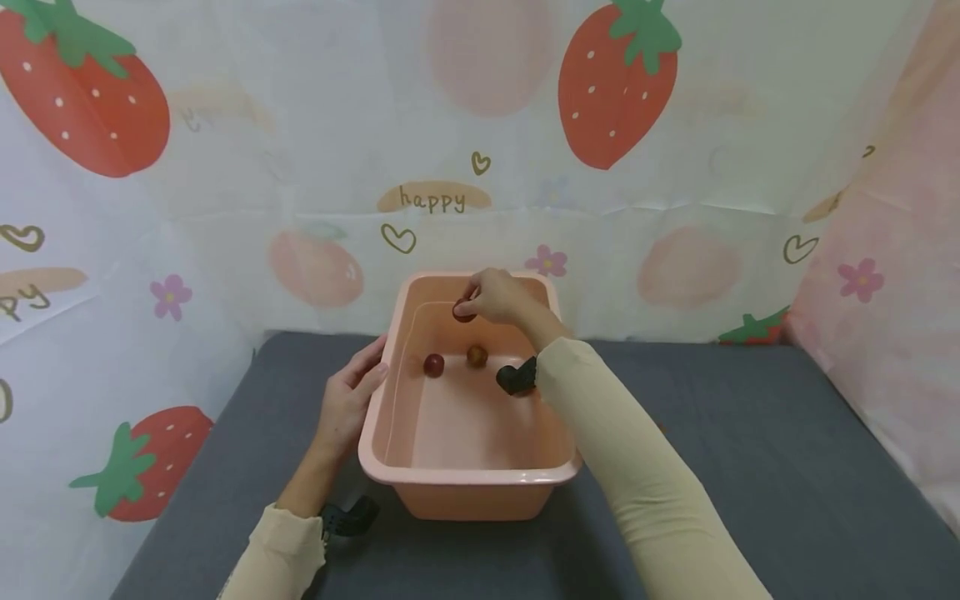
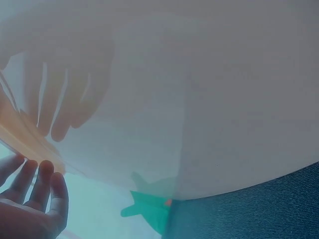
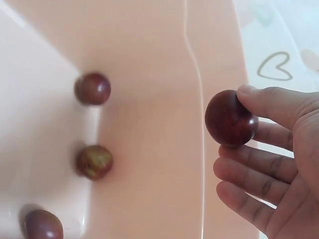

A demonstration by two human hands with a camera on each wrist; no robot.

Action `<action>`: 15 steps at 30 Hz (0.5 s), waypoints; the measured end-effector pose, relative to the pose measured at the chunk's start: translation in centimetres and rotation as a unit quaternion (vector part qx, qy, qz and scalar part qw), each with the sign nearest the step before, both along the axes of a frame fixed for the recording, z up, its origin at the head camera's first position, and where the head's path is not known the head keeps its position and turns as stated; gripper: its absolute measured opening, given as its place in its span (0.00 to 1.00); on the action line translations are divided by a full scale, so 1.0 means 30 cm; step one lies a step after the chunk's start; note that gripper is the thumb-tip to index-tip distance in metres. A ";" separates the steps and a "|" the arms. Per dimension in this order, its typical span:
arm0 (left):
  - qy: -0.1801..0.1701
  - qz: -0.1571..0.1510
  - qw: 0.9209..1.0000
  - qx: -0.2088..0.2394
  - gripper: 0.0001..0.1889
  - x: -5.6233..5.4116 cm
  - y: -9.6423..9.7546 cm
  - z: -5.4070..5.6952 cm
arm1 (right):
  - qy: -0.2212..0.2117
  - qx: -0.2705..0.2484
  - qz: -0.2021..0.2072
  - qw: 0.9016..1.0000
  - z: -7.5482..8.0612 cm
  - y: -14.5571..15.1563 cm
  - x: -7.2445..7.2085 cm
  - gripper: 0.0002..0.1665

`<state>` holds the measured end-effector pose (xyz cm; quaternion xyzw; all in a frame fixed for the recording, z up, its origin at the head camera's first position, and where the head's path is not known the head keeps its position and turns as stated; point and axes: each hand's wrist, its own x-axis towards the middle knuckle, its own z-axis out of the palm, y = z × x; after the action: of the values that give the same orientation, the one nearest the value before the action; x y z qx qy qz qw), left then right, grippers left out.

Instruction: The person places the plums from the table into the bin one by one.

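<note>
- Standing on gray table (image 1: 750, 433), pink tub (image 1: 468, 477).
- L hand (image 1: 351, 392): fingers loosely straight, touching tub's L side.
- R hand (image 1: 498, 298): pinching dark-red fruit (image 3: 229, 118) btwn thumb & fingers, above floor at tub's far end.
- 3 loose fruits on tub floor: red one (image 3: 92, 88) & brownish one (image 3: 94, 162) w/ yellowish patch nr far wall, third one (image 3: 44, 226) partly cut off in R wrist view.

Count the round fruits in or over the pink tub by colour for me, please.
Mostly dark red: 3 (the held fruit in the right hand; the corner fruit and the partly cut-off fruit in the tub, as the right wrist view shows)
Mottled greenish-brown: 1 (the mottled fruit in the tub)
Total: 4
</note>
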<state>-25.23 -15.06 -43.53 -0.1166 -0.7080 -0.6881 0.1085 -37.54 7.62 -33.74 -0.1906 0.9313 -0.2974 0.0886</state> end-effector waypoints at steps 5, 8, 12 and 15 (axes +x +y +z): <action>-0.003 -0.001 1.000 0.004 0.25 0.002 0.000 -0.005 | 0.009 0.010 0.007 1.000 -0.016 -0.032 0.005 0.10; -0.007 -0.002 1.000 0.006 0.25 0.003 0.002 -0.007 | 0.023 0.034 0.012 0.999 -0.030 -0.043 0.008 0.10; -0.004 -0.004 1.000 0.010 0.25 -0.001 0.004 -0.007 | 0.034 0.051 0.006 0.998 -0.046 -0.043 0.007 0.09; 0.000 -0.005 1.000 0.010 0.25 -0.005 0.002 -0.004 | 0.044 0.059 0.007 0.997 -0.051 -0.040 0.003 0.09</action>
<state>-25.38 -14.98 -43.64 -0.1195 -0.7001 -0.6959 0.1063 -37.46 6.43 -35.26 -0.2039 0.9490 -0.2326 0.0610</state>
